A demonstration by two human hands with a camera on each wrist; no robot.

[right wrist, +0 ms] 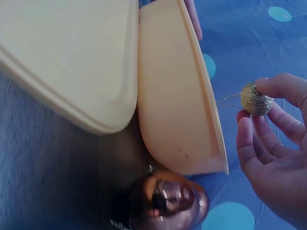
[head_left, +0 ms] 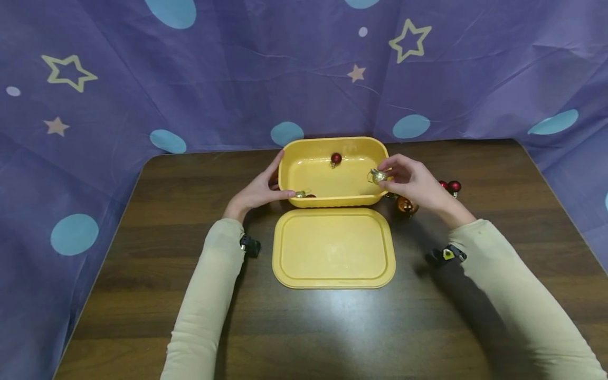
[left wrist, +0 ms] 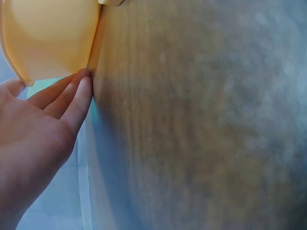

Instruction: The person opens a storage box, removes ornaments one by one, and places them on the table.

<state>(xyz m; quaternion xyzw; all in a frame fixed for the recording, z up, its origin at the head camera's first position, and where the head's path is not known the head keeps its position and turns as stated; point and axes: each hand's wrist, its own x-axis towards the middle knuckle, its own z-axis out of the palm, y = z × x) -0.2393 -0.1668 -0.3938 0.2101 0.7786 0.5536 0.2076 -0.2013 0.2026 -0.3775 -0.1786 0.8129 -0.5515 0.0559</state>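
Observation:
My left hand (head_left: 258,191) holds the left end of a yellow plastic container (head_left: 332,201), thumb at the rim and fingers along the outer wall. In the left wrist view, those fingers (left wrist: 76,98) lie against its side. My right hand (head_left: 410,182) pinches a gold glitter Christmas ball (head_left: 379,176) between thumb and fingertips, at the container's right rim. Its wire loop points toward the container in the right wrist view. Inside lie a dark red ball (head_left: 336,158) near the back and a gold ball (head_left: 300,194) at the front left, beside a mostly hidden red one.
A yellow lid (head_left: 334,248) lies flat on the wooden table (head_left: 304,338), just in front of the container. Shiny copper balls (head_left: 405,205) sit by its right end, with small red balls (head_left: 454,186) farther right. A purple patterned curtain (head_left: 313,68) hangs behind the table.

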